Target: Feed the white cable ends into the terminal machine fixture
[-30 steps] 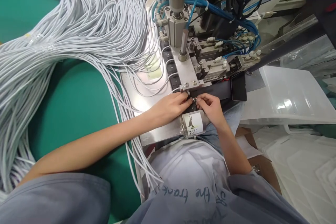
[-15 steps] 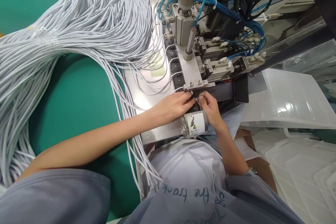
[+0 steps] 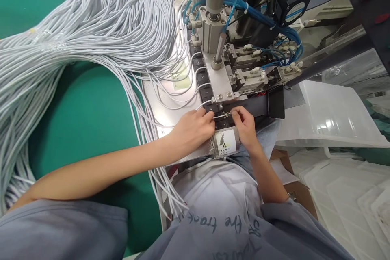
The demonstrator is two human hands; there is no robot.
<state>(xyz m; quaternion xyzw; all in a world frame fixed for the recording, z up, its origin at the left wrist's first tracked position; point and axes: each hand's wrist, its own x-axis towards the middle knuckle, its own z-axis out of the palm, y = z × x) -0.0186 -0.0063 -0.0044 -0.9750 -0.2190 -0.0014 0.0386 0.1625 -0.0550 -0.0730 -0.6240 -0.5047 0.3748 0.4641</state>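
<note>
The left hand (image 3: 196,127) had drawn back from the metal tip (image 3: 226,114), baring white cable (image 3: 219,116) lengthwise between its fingers, closed on it, and the right hand (image 3: 246,126). The right fingers, nearer the tip, were pinched together; their hold was unclear.

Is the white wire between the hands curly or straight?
Nearly straight: the visible white wire runs without loops between the left hand and right hand.
</note>
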